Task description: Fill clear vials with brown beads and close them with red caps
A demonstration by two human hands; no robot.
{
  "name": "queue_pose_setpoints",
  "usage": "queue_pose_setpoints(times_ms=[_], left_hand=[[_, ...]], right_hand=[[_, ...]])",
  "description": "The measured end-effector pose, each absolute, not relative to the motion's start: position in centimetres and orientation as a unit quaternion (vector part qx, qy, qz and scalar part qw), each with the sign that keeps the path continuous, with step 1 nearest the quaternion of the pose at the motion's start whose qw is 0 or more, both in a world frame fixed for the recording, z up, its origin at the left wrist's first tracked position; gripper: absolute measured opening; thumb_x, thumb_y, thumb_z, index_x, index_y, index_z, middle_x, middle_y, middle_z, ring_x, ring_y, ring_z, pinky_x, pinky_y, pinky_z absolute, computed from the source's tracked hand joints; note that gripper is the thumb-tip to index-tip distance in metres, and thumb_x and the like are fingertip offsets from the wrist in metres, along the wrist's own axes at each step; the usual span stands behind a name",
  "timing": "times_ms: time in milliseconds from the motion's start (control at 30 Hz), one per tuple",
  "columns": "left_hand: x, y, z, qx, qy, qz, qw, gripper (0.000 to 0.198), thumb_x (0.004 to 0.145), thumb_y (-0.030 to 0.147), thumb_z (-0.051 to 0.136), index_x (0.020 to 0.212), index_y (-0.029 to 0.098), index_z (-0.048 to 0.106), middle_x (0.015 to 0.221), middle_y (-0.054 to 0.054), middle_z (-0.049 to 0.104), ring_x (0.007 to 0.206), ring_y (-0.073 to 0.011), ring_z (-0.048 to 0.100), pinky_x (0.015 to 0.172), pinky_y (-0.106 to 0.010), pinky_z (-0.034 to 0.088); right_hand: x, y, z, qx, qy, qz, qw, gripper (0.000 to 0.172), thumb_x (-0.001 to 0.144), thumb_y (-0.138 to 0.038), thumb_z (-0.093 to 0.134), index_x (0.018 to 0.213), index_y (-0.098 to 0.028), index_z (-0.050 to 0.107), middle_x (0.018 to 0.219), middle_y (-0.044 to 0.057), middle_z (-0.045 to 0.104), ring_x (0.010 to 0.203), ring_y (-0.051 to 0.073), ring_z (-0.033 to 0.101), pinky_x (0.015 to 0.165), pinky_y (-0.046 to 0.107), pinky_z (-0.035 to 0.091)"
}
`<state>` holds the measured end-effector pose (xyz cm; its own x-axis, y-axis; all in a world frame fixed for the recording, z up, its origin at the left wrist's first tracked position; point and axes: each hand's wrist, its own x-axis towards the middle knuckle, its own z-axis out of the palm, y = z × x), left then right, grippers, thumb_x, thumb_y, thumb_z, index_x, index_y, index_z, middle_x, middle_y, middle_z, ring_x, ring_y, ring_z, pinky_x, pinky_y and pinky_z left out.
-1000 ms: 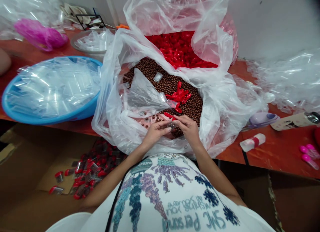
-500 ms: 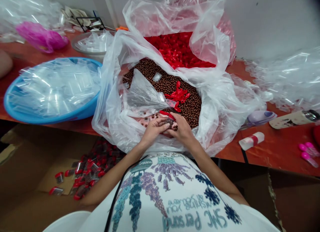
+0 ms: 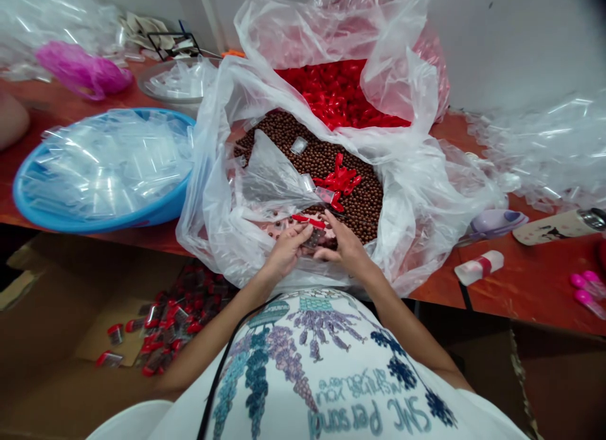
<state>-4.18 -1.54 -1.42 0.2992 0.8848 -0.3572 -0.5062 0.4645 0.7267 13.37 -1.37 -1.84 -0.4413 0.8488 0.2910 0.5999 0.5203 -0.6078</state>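
My left hand [image 3: 286,248] pinches a small clear plastic container [image 3: 314,236] with dark contents, low over the near side of the open bag. A red cap [image 3: 308,221] lies along the container's far edge; I cannot tell how firmly it sits. Close by on the right, my right hand [image 3: 349,245] has thumb and fingers apart, beside the container. Beyond both hands are brown beads [image 3: 362,197], with loose red caps [image 3: 341,178] on top. A clear, funnel-like plastic sheet [image 3: 272,175] and a clear container [image 3: 298,146] also rest on the beads.
White plastic bag edges [image 3: 203,175] surround the beads. Behind is a bag of red caps [image 3: 331,93]. A blue basin [image 3: 175,203] of clear containers stands left. Below it, a cardboard box [image 3: 52,326] holds red-capped containers [image 3: 165,326]. A bottle [image 3: 553,226] lies right.
My right hand has loosened from the container, its fingers now spread. The red cap has shifted left and more of the container shows in my left hand.
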Motion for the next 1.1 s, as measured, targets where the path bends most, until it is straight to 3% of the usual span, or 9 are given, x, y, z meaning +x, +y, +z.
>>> queue_pose_setpoints(times_ms=[133,200,300,400,567,633,767,933,1100], left_hand=[[-5.2,-1.2,-0.5,0.242,0.402,0.46,0.754,0.023,0.079,0.026,0.066,0.094,0.009,0.066,0.092,-0.013,0.072,0.08,-0.022,0.07,0.067,-0.033,0.059],[-5.5,-1.2,-0.1,0.233,0.406,0.457,0.757,0.023,0.081,0.026,0.063,0.096,0.008,0.065,0.093,-0.015,0.072,0.081,-0.0224,0.07,0.07,-0.035,0.059],[-5.7,-1.2,-0.1,0.217,0.4,0.459,0.763,0.023,0.084,0.025,0.059,0.097,0.007,0.065,0.093,-0.016,0.072,0.084,-0.0235,0.07,0.074,-0.038,0.059],[-5.7,-1.3,-0.1,0.203,0.397,0.463,0.766,0.022,0.083,0.023,0.058,0.097,0.008,0.065,0.09,-0.015,0.073,0.084,-0.0244,0.07,0.075,-0.04,0.059],[-5.2,-1.6,0.2,0.217,0.399,0.445,0.771,0.019,0.082,0.021,0.059,0.093,0.008,0.066,0.09,-0.014,0.072,0.081,-0.0237,0.07,0.071,-0.039,0.059],[-4.9,-1.7,0.1,0.228,0.398,0.436,0.775,0.019,0.081,0.022,0.061,0.094,0.008,0.066,0.089,-0.014,0.072,0.081,-0.0231,0.07,0.069,-0.037,0.06],[-4.6,-2.0,-0.3,0.252,0.39,0.442,0.768,0.021,0.078,0.025,0.066,0.094,0.011,0.067,0.086,-0.011,0.072,0.078,-0.0208,0.069,0.065,-0.033,0.059],[-4.7,-2.0,-0.7,0.25,0.404,0.472,0.743,0.023,0.073,0.025,0.072,0.091,0.012,0.066,0.085,-0.007,0.071,0.072,-0.0158,0.066,0.06,-0.025,0.057],[-4.3,-1.7,-0.2,0.213,0.386,0.507,0.741,0.016,0.079,0.021,0.066,0.092,0.012,0.063,0.087,-0.006,0.071,0.079,-0.0177,0.067,0.069,-0.029,0.057]], right_hand=[[14.7,-0.5,-2.7,-0.511,-0.828,0.147,0.177,0.025,0.093,-0.027,0.048,0.109,-0.022,0.066,0.104,0.009,0.066,0.098,0.023,0.054,0.086,0.036,0.04],[15.0,-0.2,-3.1,-0.521,-0.841,0.108,0.099,0.021,0.091,-0.026,0.05,0.092,-0.022,0.071,0.09,0.008,0.067,0.09,0.023,0.053,0.081,0.036,0.038],[14.9,-0.1,-3.3,-0.519,-0.848,0.088,0.058,0.018,0.089,-0.025,0.053,0.087,-0.022,0.071,0.085,0.008,0.067,0.089,0.023,0.051,0.078,0.036,0.035],[14.5,-0.1,-3.0,-0.54,-0.826,0.106,0.121,0.019,0.09,-0.024,0.052,0.088,-0.02,0.07,0.09,0.009,0.068,0.093,0.024,0.051,0.081,0.038,0.035],[13.2,-0.4,-1.8,-0.54,-0.686,0.284,0.397,0.018,0.089,-0.032,0.055,0.098,-0.025,0.069,0.098,0.003,0.069,0.094,0.02,0.057,0.086,0.034,0.042],[12.6,-0.5,-1.5,-0.528,-0.623,0.358,0.453,0.019,0.085,-0.036,0.059,0.097,-0.025,0.069,0.096,0.002,0.069,0.092,0.019,0.06,0.085,0.033,0.045],[11.9,-0.7,-1.2,-0.508,-0.588,0.422,0.467,0.018,0.082,-0.037,0.063,0.09,-0.025,0.072,0.09,0.002,0.07,0.089,0.019,0.062,0.085,0.033,0.046],[12.2,-1.1,-1.0,-0.471,-0.71,0.312,0.421,0.019,0.086,-0.038,0.059,0.098,-0.029,0.071,0.098,0.002,0.069,0.098,0.02,0.059,0.092,0.037,0.043],[11.9,-1.4,-1.7,-0.412,-0.807,0.202,0.372,0.068,0.076,-0.04,0.07,0.136,-0.018,0.043,0.129,0.013,0.055,0.118,0.026,0.05,0.1,0.041,0.04]])
